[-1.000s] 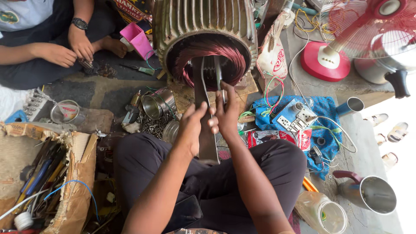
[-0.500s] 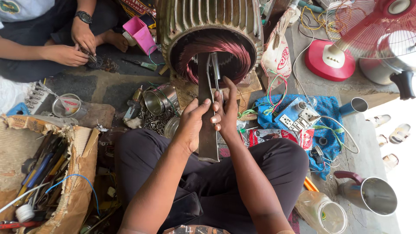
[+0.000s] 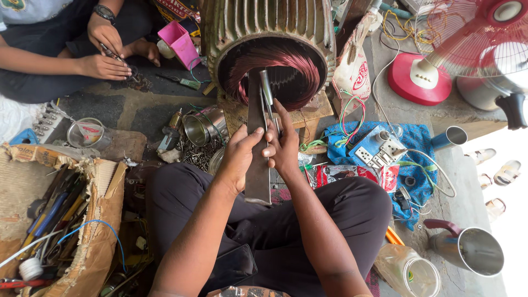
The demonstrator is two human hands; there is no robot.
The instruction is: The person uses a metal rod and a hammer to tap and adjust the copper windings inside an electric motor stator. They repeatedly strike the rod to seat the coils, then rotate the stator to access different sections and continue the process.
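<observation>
Since the earlier frames, tools pushed further up toward the stator bore; hands shifted only slightly. Judged as mid-work on the windings, packing or levering at the slot.

Left hand (image 3: 237,159) closed round flat dark metal bar (image 3: 257,148), thumb across its face; bar stood upright, lower end over lap, upper end at mouth of motor stator (image 3: 269,38) w/ reddish copper windings (image 3: 275,63).

Right hand (image 3: 285,144) partly curled, fingers extended, pinching slim metal rod (image 3: 266,96) just beside bar, tip near lower coils.

Nearby: small steel tin (image 3: 199,127) left of bar, blue cloth (image 3: 412,140) w/ socket box right. Another person's hands (image 3: 104,52) busy, well apart.
</observation>
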